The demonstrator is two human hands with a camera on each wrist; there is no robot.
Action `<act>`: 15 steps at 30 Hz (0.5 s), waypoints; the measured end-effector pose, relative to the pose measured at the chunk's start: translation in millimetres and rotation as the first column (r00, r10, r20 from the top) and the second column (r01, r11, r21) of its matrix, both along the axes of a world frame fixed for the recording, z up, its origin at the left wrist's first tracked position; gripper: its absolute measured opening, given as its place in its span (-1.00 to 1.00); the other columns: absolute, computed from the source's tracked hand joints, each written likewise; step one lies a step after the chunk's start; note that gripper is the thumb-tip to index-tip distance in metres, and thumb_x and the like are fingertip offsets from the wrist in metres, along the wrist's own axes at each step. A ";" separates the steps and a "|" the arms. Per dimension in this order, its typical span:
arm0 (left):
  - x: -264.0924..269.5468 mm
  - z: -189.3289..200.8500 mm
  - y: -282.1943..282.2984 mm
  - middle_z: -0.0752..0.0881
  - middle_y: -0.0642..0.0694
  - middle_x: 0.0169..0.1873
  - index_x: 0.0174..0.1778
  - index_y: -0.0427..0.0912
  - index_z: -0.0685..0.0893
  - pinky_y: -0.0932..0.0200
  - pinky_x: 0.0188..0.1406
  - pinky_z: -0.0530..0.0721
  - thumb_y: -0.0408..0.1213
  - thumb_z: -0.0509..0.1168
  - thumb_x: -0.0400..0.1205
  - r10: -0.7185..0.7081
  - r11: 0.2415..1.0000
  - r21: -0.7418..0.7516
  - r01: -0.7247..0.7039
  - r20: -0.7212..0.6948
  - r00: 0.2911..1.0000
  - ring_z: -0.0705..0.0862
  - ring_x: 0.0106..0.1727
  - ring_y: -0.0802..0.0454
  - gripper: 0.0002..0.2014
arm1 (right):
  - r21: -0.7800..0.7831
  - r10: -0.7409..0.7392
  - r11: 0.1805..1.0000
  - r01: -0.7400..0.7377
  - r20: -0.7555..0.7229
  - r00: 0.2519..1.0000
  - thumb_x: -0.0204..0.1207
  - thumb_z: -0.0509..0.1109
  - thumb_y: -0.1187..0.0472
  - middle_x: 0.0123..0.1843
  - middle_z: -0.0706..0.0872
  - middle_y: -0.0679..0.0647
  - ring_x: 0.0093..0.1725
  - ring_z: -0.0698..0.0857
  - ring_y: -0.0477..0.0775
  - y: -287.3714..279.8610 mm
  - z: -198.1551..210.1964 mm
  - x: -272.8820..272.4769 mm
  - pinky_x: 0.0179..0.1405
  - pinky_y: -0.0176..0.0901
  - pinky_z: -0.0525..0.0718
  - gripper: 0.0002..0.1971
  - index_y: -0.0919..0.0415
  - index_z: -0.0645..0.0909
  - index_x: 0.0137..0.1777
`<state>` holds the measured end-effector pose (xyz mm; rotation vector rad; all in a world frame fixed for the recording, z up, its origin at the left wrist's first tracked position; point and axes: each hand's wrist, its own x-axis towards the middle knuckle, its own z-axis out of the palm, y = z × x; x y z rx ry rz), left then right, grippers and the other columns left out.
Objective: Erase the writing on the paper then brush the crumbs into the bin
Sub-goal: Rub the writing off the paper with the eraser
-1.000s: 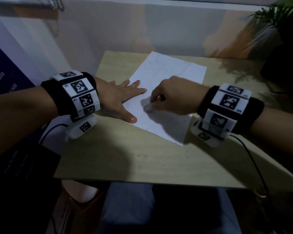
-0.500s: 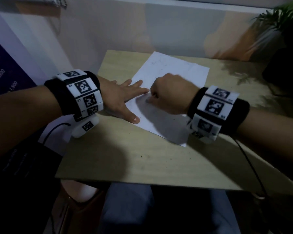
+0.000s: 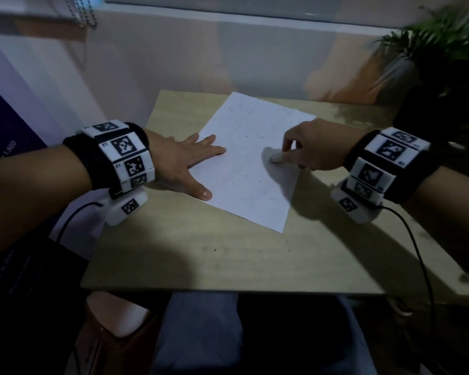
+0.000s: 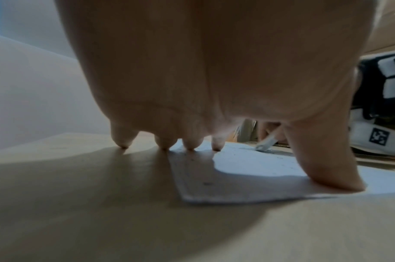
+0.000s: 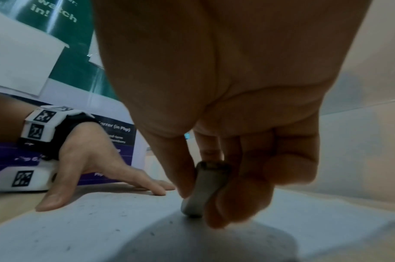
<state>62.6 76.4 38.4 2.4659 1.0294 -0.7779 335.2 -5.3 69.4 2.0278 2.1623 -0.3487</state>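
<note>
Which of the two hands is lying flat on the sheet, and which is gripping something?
The left hand lies flat, fingers spread, on the white paper sheet's left edge. The right hand pinches a small grey-white eraser against the sheet.

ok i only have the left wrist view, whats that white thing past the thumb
observer: an eraser, pinched between the right hand's thumb and fingers, its end on the paper.
operator: where on the paper
observer: the head view puts it near the right edge, about halfway up.
operator: any crumbs yet
observer: dark specks lie scattered over most of the paper. They are likely crumbs, but too small to be sure.
</note>
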 end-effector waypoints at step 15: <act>24.1 15.2 6.5 0.49 -0.01 0.39 0.49 0.12 0.55 -0.06 0.43 0.52 0.37 0.37 0.50 0.018 0.981 0.186 -0.057 0.206 0.978 0.58 0.32 -0.06 -0.32 | -0.060 -0.211 0.970 0.236 0.278 0.937 0.71 0.25 -0.15 -0.03 0.76 0.23 -0.04 0.70 0.30 -37.4 -1.5 84.4 0.05 0.10 0.72 -0.52 0.29 0.74 -0.05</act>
